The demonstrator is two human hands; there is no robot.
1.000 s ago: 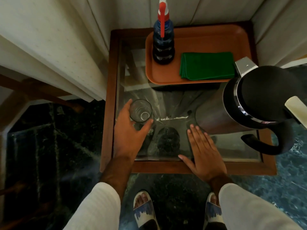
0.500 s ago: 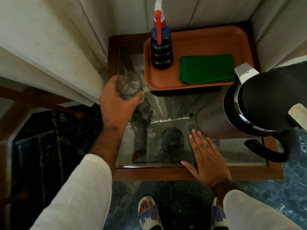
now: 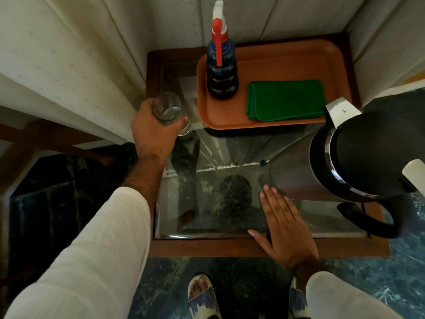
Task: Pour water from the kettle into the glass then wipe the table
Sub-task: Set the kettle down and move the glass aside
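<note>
A clear glass (image 3: 169,109) is gripped in my left hand (image 3: 153,132) over the far left of the glass-topped table (image 3: 264,247), just left of the tray; whether its base rests on the table I cannot tell. The steel kettle (image 3: 349,157) with a black lid and handle stands at the table's right side. My right hand (image 3: 285,229) lies flat, fingers apart, on the glass near the front edge, its fingertips almost at the kettle's base. A folded green cloth (image 3: 285,99) lies on the tray.
An orange tray (image 3: 287,58) at the back of the table carries a blue spray bottle (image 3: 220,67) with a red trigger. Pale curtains (image 3: 69,54) hang close on the left and behind. My sandalled feet (image 3: 202,293) stand on dark marbled floor.
My left hand closed on the glass and carried it from the table's front left toward the back left, beside the tray. My right hand stayed flat in place.
</note>
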